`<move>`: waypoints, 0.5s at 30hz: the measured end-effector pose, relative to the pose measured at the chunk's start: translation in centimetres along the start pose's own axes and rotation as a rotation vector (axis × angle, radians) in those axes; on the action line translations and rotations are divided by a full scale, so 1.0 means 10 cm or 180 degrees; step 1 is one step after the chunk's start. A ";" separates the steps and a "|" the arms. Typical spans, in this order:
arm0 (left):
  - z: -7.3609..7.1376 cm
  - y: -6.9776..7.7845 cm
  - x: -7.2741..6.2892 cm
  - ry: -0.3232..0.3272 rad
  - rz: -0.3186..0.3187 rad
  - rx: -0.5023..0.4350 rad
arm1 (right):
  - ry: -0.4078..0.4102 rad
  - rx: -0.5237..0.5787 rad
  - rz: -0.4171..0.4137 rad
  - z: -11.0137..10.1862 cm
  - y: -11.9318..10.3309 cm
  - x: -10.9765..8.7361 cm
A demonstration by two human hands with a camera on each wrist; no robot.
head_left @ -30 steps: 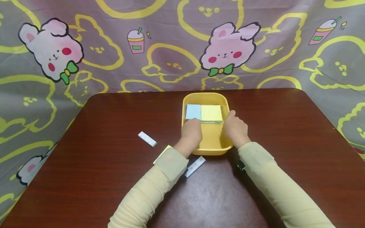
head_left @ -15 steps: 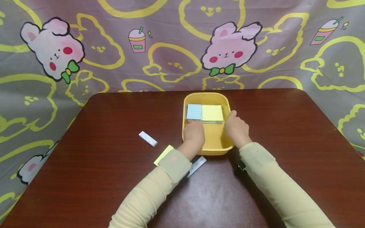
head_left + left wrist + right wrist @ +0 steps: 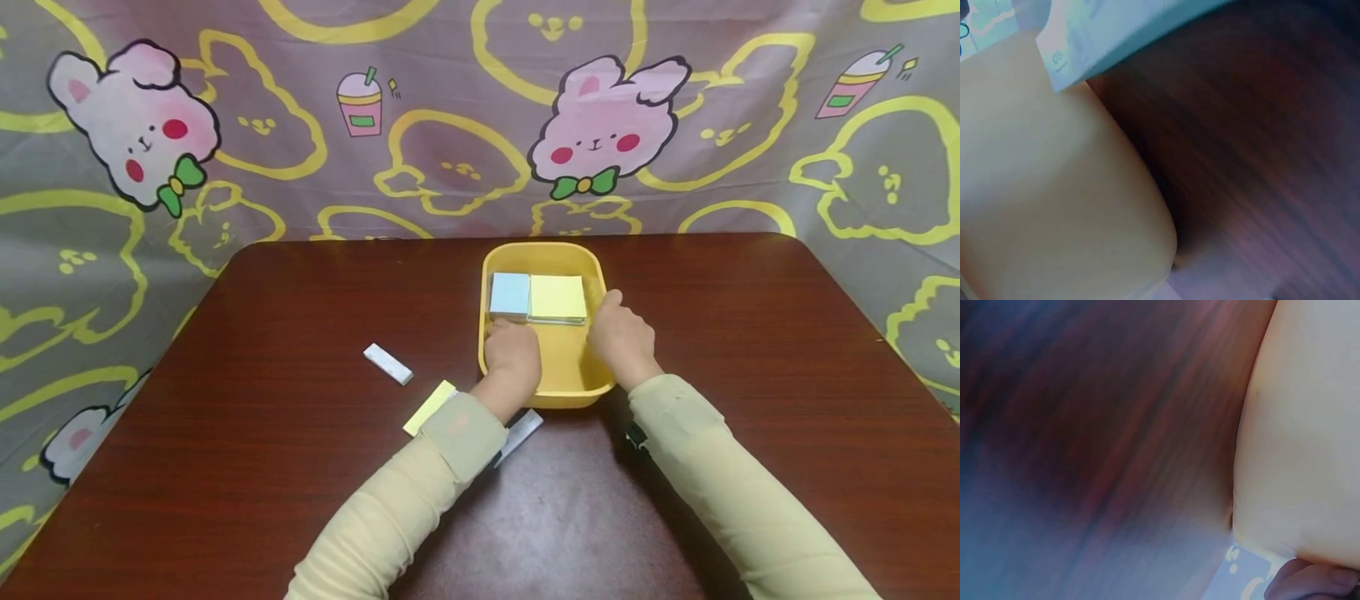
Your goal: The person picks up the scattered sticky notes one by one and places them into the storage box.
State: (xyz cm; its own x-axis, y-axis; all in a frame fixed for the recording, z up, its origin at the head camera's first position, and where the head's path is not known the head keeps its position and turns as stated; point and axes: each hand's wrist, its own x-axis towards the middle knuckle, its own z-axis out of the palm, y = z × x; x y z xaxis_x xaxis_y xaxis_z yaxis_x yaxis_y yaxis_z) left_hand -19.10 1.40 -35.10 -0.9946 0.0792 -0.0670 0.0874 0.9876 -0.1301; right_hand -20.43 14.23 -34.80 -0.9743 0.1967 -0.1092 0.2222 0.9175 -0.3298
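A yellow plastic bin (image 3: 558,398) sits toward the back of the table. Inside it a light blue sticky note pad (image 3: 509,292) lies beside a yellow sticky note pad (image 3: 557,297), both at the far half. My left hand (image 3: 513,354) is inside the bin on its left, its knuckles against the blue pad's near edge; the fingertips are hidden beneath the hand. My right hand (image 3: 621,340) grips the bin's right rim, thumb on top. In the right wrist view, curled fingers (image 3: 1310,579) show at the bottom right.
On the brown table (image 3: 247,467) lie a narrow white strip-shaped pad (image 3: 387,364), a narrow yellow pad (image 3: 430,407) by my left sleeve, and another whitish strip (image 3: 521,435) partly under that wrist. A patterned cloth (image 3: 450,192) hangs behind the table.
My left hand has shifted slightly right and toward me, uncovering the blue pad's near edge. More of the yellow pad by the sleeve shows. The right hand keeps its hold on the bin.
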 end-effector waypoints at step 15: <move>0.04 -0.04 0.04 0.0187 0.0234 0.0088 | -0.0011 0.0011 -0.0018 0.00 0.01 0.01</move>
State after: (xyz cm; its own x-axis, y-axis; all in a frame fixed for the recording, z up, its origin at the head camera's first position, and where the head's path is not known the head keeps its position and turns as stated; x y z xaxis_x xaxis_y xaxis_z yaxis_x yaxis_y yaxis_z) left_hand -19.52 0.98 -35.46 -0.9870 0.1598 -0.0194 0.1609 0.9748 -0.1544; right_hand -20.48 14.30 -34.82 -0.9755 0.1903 -0.1106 0.2169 0.9174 -0.3336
